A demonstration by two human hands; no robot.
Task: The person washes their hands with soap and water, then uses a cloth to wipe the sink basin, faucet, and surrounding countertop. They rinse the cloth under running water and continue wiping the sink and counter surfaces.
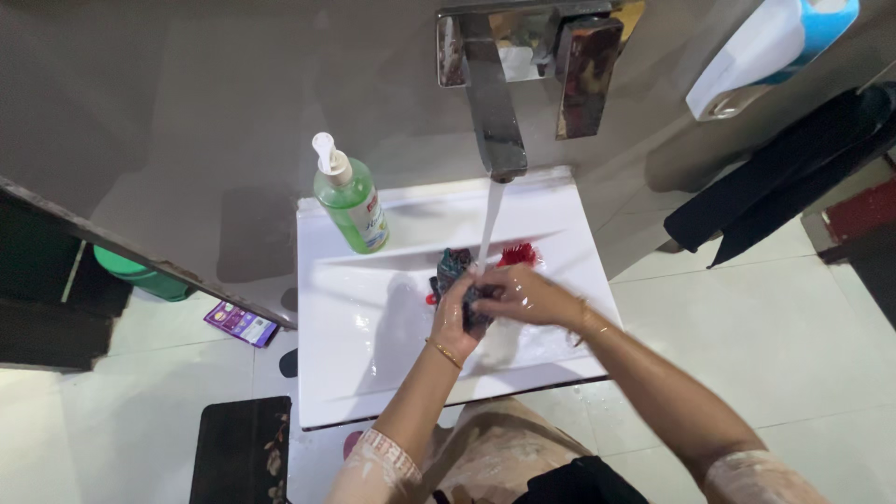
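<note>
Both hands are bunched up on a dark wet cloth [469,297] right in the middle of the frame: the left hand [455,315] is curled around its lower part with the fingers closed on it, and the right hand [519,295] is clamped over it from the right side, skin shiny with water. The cloth looks crumpled and soggy, dark with a patterned bit sticking up at the top, plus a red ruffled piece [518,254] lying just beside it toward the upper right. A thin stream of water [489,224] comes straight down onto the hands from a boxy chrome tap [495,121] at the top centre. It's all happening inside a flat, rectangular white sink [373,345], glossy and splashed. Standing on the sink's upper-left corner is a green see-through soap bottle [351,201] with a white pump. Out at the upper right there's a white and blue dispenser [770,47] on the wall and a dark towel [793,173] hanging below it; lower left, a black mat [243,453] on the pale tiled floor.
</note>
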